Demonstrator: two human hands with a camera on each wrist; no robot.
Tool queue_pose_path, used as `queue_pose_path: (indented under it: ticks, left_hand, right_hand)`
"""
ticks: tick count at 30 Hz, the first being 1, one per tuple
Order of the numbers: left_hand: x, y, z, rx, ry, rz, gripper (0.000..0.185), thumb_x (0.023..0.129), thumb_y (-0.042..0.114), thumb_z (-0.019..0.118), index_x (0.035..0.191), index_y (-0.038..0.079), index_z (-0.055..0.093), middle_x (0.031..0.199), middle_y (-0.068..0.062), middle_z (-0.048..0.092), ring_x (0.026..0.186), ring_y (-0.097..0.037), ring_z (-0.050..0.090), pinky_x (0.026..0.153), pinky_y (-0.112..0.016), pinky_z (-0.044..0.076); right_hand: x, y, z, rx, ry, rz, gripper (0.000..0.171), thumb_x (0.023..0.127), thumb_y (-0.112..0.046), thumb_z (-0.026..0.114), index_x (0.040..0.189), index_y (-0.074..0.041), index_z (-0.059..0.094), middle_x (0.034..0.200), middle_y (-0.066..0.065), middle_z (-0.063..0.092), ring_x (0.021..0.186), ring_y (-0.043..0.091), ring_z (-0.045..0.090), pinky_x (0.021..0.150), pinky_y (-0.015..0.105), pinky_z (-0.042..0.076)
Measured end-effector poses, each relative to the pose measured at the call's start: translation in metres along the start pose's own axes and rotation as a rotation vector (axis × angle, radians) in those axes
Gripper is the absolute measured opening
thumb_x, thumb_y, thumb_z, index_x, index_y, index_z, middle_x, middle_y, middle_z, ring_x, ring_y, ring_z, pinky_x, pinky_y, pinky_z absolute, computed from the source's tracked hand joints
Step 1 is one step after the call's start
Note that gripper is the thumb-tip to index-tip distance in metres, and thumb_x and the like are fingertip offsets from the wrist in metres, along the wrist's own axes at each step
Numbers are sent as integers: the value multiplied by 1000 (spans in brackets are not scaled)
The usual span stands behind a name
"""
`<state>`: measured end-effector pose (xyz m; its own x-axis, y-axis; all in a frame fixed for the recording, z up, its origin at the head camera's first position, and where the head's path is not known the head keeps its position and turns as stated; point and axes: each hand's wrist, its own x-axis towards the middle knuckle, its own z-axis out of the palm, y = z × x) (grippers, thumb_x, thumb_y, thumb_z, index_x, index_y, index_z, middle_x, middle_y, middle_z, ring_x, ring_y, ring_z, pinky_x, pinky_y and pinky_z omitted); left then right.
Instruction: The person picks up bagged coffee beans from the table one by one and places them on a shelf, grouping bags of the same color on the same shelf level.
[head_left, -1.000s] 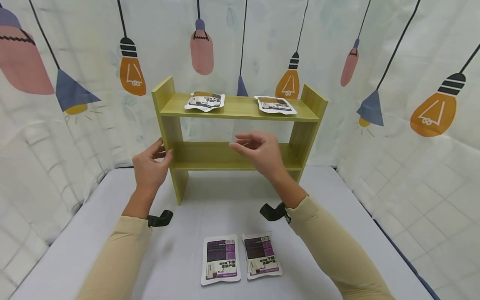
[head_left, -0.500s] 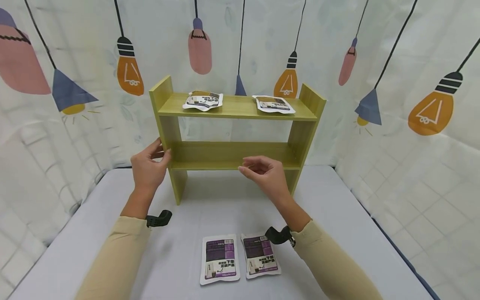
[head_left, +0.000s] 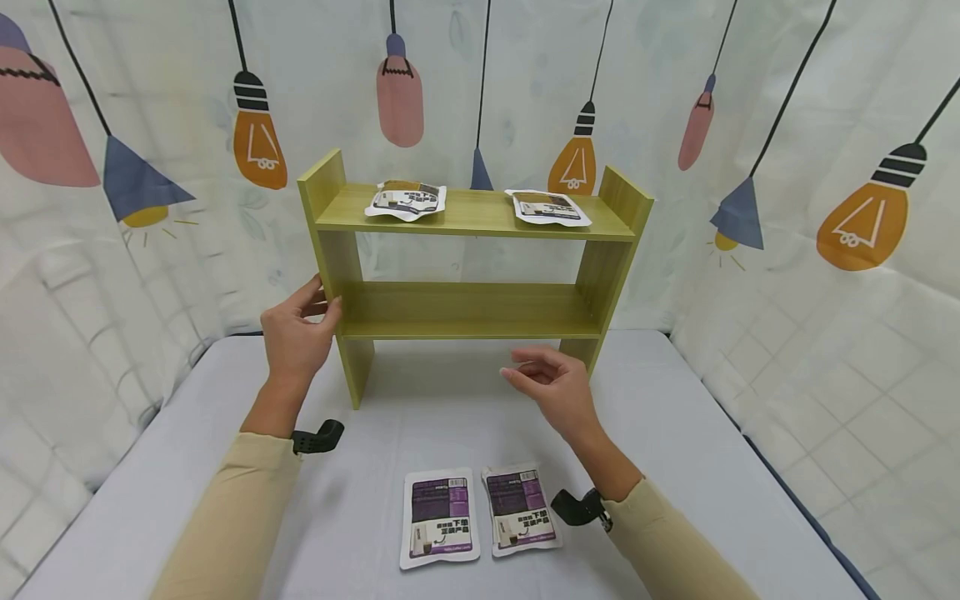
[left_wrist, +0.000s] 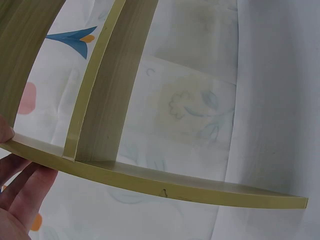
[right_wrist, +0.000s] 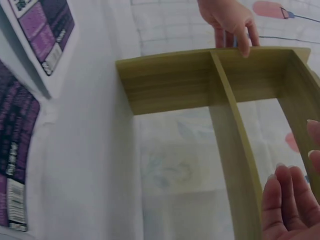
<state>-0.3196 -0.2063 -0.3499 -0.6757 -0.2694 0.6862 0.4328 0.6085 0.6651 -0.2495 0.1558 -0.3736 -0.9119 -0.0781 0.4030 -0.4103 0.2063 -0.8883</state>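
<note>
A yellow-green wooden shelf unit (head_left: pixel 465 310) stands on the table. My left hand (head_left: pixel 296 337) grips its left side panel, thumb on the inner side and fingers outside, as the left wrist view also shows. My right hand (head_left: pixel 555 392) is in the air before the lower right part of the shelf, fingers loosely bent and holding nothing. Two flat white-edged packets, one on the left (head_left: pixel 407 200) and one on the right (head_left: pixel 549 208), lie on the top board. Nearer me, a purple-and-white packet (head_left: pixel 440 518) lies flat beside a second purple-and-white packet (head_left: pixel 521 510).
A white cloth covers the table (head_left: pixel 375 450). Behind and at both sides hangs a pale curtain (head_left: pixel 502 83) printed with lamps and bulbs. The shelf's middle board (head_left: pixel 450 321) has bare wood showing.
My right hand has drawn down and to the right, away from in front of the middle board. The left hand keeps its grip on the side panel; the packets stay put.
</note>
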Motion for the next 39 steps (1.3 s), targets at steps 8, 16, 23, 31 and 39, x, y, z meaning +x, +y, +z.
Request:
queue_pose_path:
  ticks: [8,16,23,31,39]
  left_hand:
    - [0,0,-1,-9,-3,7,44,97,20,67,141,23,64,119,-15,76,97,-33,77,75,-2,48]
    - [0,0,-1,-13,-6,7,45,97,21,67,141,22,63,118,-16,76,97,-33,76,72,2,44]
    - [-1,2,-2,-28,-10,-3,45,97,21,67,141,20,63,118,-17,76,98,-36,76,71,2,43]
    - [-1,2,-2,-17,-10,2,44,97,21,68,141,21,64,120,-16,75,98,-35,76,72,3,42]
    - [-1,0,-1,-19,-6,15,45,97,21,67,141,22,63,120,-16,75,97,-34,77,72,3,43]
  right_hand:
    - [-24,20,-3,-9,-34,93,33,86,-18,84,116,-8,75,112,14,75,94,19,74,80,21,60]
    - [-48,39,-2,-40,-55,206,35,83,-18,86,116,-13,77,120,12,71,106,28,71,87,22,58]
    - [-66,49,0,-126,-83,253,36,81,-25,87,116,-21,77,126,3,70,120,36,64,103,46,55]
    - [-79,55,2,-213,-112,317,47,78,-30,89,122,-17,75,134,1,66,129,33,57,106,55,49]
    - [-86,57,2,-320,-148,348,55,73,-33,93,123,-18,74,139,8,62,125,34,58,97,49,55]
